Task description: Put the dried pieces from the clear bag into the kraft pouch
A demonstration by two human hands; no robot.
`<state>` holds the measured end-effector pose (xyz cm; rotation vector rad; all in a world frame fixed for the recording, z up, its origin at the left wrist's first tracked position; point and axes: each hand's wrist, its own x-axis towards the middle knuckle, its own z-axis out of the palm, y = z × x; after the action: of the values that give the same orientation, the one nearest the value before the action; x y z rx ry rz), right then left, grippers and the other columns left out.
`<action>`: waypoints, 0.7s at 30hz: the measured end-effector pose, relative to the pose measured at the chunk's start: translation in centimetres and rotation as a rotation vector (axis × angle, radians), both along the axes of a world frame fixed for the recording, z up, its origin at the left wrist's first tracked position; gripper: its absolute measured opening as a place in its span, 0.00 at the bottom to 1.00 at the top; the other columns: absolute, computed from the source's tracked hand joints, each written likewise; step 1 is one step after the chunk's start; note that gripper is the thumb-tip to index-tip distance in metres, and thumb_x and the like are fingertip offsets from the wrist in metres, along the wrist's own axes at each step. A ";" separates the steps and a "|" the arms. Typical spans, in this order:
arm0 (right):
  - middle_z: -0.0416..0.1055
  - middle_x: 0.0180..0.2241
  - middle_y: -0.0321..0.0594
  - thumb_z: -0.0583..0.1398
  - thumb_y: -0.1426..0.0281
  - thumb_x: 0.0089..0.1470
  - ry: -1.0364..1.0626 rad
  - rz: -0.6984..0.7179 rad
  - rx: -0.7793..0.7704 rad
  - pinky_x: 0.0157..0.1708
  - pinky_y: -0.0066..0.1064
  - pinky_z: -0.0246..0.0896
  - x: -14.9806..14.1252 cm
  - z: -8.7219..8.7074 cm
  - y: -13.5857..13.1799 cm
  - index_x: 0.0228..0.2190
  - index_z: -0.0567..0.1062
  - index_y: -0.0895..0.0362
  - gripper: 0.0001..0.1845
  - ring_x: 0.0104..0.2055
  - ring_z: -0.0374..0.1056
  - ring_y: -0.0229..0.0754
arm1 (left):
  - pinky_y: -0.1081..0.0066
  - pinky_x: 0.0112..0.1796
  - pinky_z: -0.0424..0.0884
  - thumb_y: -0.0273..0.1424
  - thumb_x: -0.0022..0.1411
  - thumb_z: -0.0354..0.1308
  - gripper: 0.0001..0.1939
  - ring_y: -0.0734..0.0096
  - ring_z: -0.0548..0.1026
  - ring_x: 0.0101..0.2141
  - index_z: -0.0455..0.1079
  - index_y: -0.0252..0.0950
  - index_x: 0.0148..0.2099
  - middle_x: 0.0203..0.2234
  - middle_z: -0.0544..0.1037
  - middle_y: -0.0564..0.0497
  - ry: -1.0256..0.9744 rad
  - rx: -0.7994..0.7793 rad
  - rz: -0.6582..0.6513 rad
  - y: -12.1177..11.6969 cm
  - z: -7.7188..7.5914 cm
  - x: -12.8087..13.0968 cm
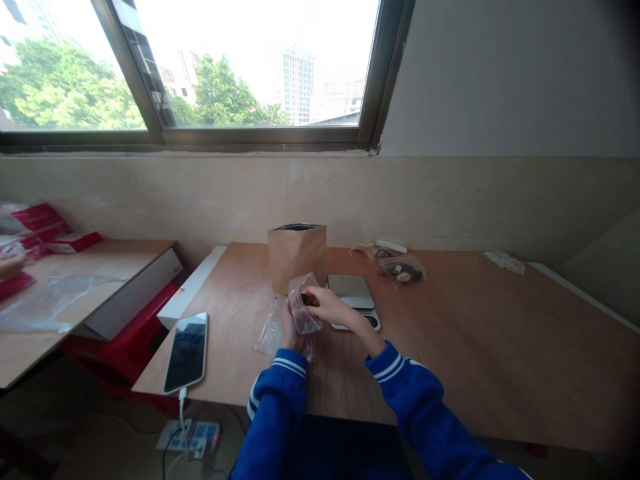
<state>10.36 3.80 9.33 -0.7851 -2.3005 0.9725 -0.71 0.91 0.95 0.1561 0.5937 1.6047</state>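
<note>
Clear plastic bag (303,308), held upright, dark contents inside.

Both my arms wear royal-blue sleeves. My left sleeve (273,407) and right sleeve (425,413) each end in a ribbed blue cuff carrying two thin white stripes. Hands bare, no gloves.

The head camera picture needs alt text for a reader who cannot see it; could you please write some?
Two hands in blue sleeves, the left hand and right hand, hold a small clear plastic bag over a wooden table. Behind it stand a brown paper bag and a kitchen scale; a phone lies left.
</note>
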 end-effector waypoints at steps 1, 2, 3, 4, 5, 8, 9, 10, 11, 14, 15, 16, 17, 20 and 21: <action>0.75 0.39 0.42 0.63 0.74 0.52 0.013 -0.026 0.005 0.40 0.33 0.65 -0.1 -0.1 0.0 0.40 0.74 0.59 0.11 0.40 0.71 0.44 | 0.68 0.40 0.75 0.40 0.69 0.41 0.26 0.60 0.79 0.39 0.76 0.28 0.44 0.38 0.80 0.40 0.000 0.003 0.001 -0.1 0.2 0.0; 0.75 0.40 0.44 0.63 0.73 0.52 0.021 -0.055 0.012 0.40 0.34 0.66 -0.2 -0.2 0.0 0.40 0.74 0.59 0.12 0.40 0.71 0.44 | 0.68 0.41 0.75 0.40 0.70 0.40 0.26 0.60 0.79 0.40 0.76 0.28 0.44 0.38 0.80 0.39 0.000 0.008 -0.001 -0.1 0.3 0.0; 0.75 0.40 0.45 0.63 0.73 0.52 0.025 -0.081 0.021 0.41 0.35 0.66 -0.3 -0.1 0.0 0.41 0.74 0.60 0.12 0.40 0.71 0.45 | 0.68 0.41 0.75 0.40 0.70 0.40 0.27 0.60 0.79 0.40 0.75 0.27 0.45 0.39 0.80 0.39 0.003 0.012 -0.005 -0.2 0.4 0.0; 0.75 0.40 0.45 0.63 0.73 0.52 0.034 -0.099 0.033 0.42 0.35 0.66 -0.3 0.0 0.0 0.41 0.75 0.60 0.12 0.41 0.71 0.45 | 0.68 0.41 0.75 0.40 0.69 0.40 0.26 0.60 0.79 0.40 0.75 0.27 0.46 0.39 0.80 0.39 0.006 0.012 -0.008 -0.3 0.5 0.0; 0.75 0.40 0.45 0.63 0.73 0.52 0.052 -0.112 0.043 0.42 0.36 0.66 -0.2 0.2 0.0 0.41 0.75 0.60 0.12 0.41 0.71 0.45 | 0.68 0.41 0.75 0.40 0.69 0.41 0.26 0.61 0.79 0.39 0.75 0.27 0.46 0.39 0.80 0.40 0.009 0.008 -0.010 -0.3 0.5 0.0; 0.75 0.41 0.44 0.63 0.71 0.53 0.155 -0.153 0.068 0.42 0.35 0.67 0.4 1.2 0.4 0.41 0.76 0.58 0.12 0.41 0.71 0.44 | 0.68 0.40 0.75 0.38 0.69 0.43 0.23 0.65 0.79 0.34 0.75 0.28 0.44 0.35 0.81 0.42 0.028 -0.021 0.004 -0.3 0.1 -0.2; 0.75 0.42 0.44 0.63 0.70 0.53 0.198 -0.181 0.082 0.42 0.34 0.67 0.7 1.6 0.7 0.42 0.76 0.57 0.12 0.41 0.72 0.43 | 0.69 0.39 0.75 0.39 0.68 0.44 0.22 0.66 0.79 0.33 0.75 0.29 0.43 0.34 0.81 0.43 0.035 -0.030 0.007 -0.2 -0.1 -0.2; 0.75 0.42 0.43 0.62 0.70 0.54 0.243 -0.218 0.103 0.42 0.34 0.68 1.0 2.2 1.1 0.43 0.75 0.56 0.14 0.41 0.72 0.43 | 0.69 0.39 0.75 0.39 0.68 0.45 0.22 0.66 0.79 0.32 0.76 0.29 0.42 0.33 0.81 0.43 0.044 -0.039 0.008 -0.1 -0.3 -0.2; 0.75 0.43 0.43 0.62 0.69 0.54 0.291 -0.262 0.131 0.42 0.34 0.68 1.2 2.9 1.6 0.45 0.75 0.56 0.16 0.41 0.72 0.42 | 0.68 0.38 0.75 0.40 0.67 0.46 0.22 0.66 0.79 0.31 0.76 0.29 0.41 0.32 0.80 0.43 0.051 -0.046 0.006 -0.1 -0.5 -0.3; 0.74 0.42 0.42 0.61 0.68 0.56 0.430 -0.386 0.253 0.41 0.33 0.69 1.3 5.4 3.4 0.53 0.69 0.54 0.23 0.38 0.71 0.41 | 0.68 0.38 0.75 0.42 0.65 0.48 0.22 0.65 0.79 0.31 0.76 0.30 0.40 0.30 0.80 0.43 0.067 -0.059 0.000 0.1 -0.8 -0.3; 0.73 0.43 0.42 0.60 0.68 0.56 0.464 -0.409 0.305 0.41 0.33 0.69 1.1 6.3 4.1 0.55 0.67 0.53 0.24 0.38 0.71 0.41 | 0.68 0.38 0.75 0.42 0.65 0.48 0.22 0.65 0.79 0.31 0.76 0.30 0.40 0.30 0.80 0.42 0.069 -0.062 0.002 0.1 -0.8 -0.3; 0.73 0.45 0.42 0.60 0.68 0.57 0.483 -0.420 0.362 0.42 0.33 0.68 0.8 7.2 4.9 0.55 0.67 0.53 0.24 0.39 0.71 0.41 | 0.68 0.38 0.74 0.42 0.65 0.48 0.22 0.65 0.79 0.31 0.76 0.29 0.40 0.30 0.80 0.42 0.071 -0.062 0.002 0.1 -0.9 -0.3; 0.72 0.47 0.42 0.59 0.69 0.57 0.484 -0.418 0.417 0.44 0.33 0.67 0.3 7.9 5.7 0.54 0.67 0.53 0.22 0.41 0.70 0.41 | 0.68 0.39 0.74 0.42 0.66 0.47 0.23 0.65 0.79 0.31 0.76 0.29 0.40 0.30 0.80 0.42 0.072 -0.061 0.001 0.1 -0.9 -0.3; 0.70 0.50 0.42 0.57 0.72 0.58 0.383 -0.357 0.516 0.51 0.35 0.63 -1.3 9.2 7.9 0.51 0.69 0.52 0.19 0.47 0.68 0.43 | 0.68 0.40 0.74 0.41 0.67 0.44 0.25 0.63 0.79 0.33 0.76 0.27 0.41 0.31 0.80 0.40 0.075 -0.058 -0.013 0.0 -0.7 -0.3; 0.70 0.49 0.42 0.56 0.74 0.58 0.331 -0.334 0.522 0.52 0.35 0.62 -1.8 9.3 8.5 0.51 0.70 0.53 0.18 0.48 0.68 0.44 | 0.67 0.40 0.74 0.41 0.68 0.43 0.25 0.63 0.79 0.33 0.76 0.27 0.41 0.31 0.80 0.40 0.075 -0.058 -0.015 0.0 -0.7 -0.4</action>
<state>8.61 12.27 18.62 -0.6887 -1.9221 0.3001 -1.06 0.88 0.26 0.1779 0.6943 1.5708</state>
